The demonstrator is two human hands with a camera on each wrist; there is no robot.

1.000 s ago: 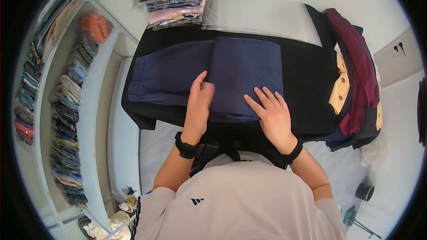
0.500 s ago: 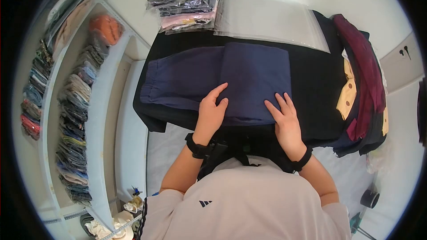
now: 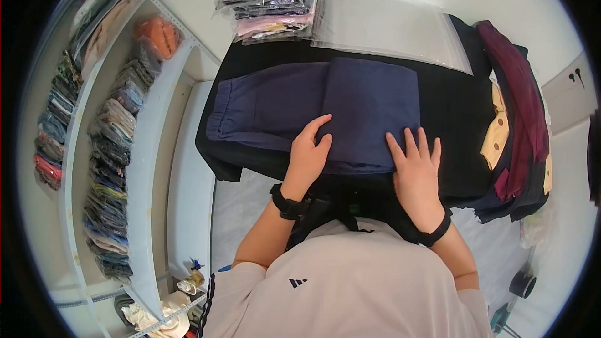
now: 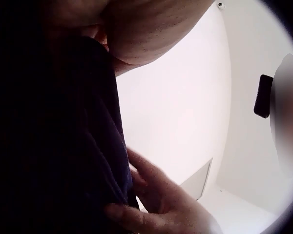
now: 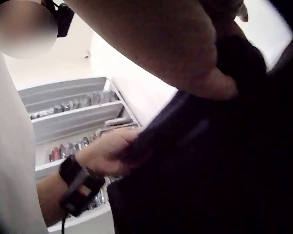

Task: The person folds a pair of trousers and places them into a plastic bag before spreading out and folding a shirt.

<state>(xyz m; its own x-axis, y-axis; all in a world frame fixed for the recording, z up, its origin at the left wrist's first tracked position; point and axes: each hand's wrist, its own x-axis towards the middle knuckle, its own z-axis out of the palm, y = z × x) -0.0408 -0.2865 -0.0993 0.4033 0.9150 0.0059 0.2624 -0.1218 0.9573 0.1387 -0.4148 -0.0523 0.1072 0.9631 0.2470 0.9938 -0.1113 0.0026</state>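
Observation:
Navy trousers (image 3: pixel 370 103) lie folded on the black-covered table (image 3: pixel 447 119); their gathered elastic waistband (image 3: pixel 219 112) is at the left. A doubled-over part covers the right half. My left hand (image 3: pixel 308 155) rests at the front of the trousers, index finger and thumb stretched towards the edge of the fold. At the front right corner, my right hand (image 3: pixel 418 172) lies flat with fingers spread, partly past the side edge. Dark cloth fills much of both wrist views. Opposite hands also show there: the right hand (image 4: pixel 161 207) and the left hand (image 5: pixel 107 153), each beside the cloth.
At the back left stands a stack of bagged clothes (image 3: pixel 272 6), with clear plastic bags (image 3: pixel 388 28) lying beside it. Maroon cloth (image 3: pixel 519 112) and a yellow dotted piece (image 3: pixel 494 134) drape over the table's right end. White shelving (image 3: pixel 150 169) with packed garments stands left.
My right hand has slid right to the trousers' side edge, its fingers spreading. The left hand has shifted right and settled by the fold. The head view has swung slightly.

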